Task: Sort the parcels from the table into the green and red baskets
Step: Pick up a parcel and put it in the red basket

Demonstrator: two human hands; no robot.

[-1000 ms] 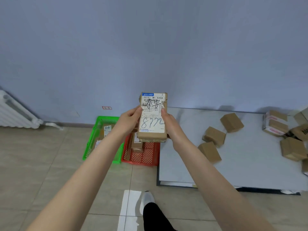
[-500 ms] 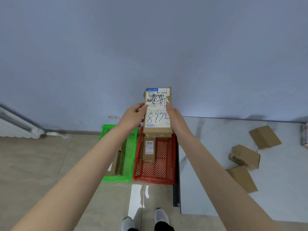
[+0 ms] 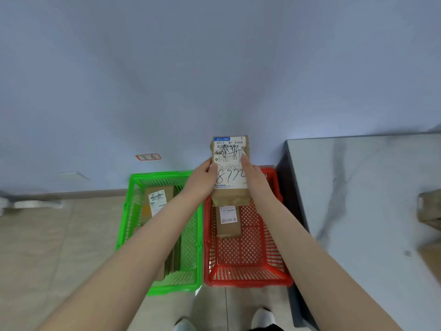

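The green basket sits on the floor. Beside it, the left hand and right hand grip the labelled parcel upright by its sides above the red basket. The counter stands at right.

Brown parcel white-labelled, green basket, red basket, marbled grey table
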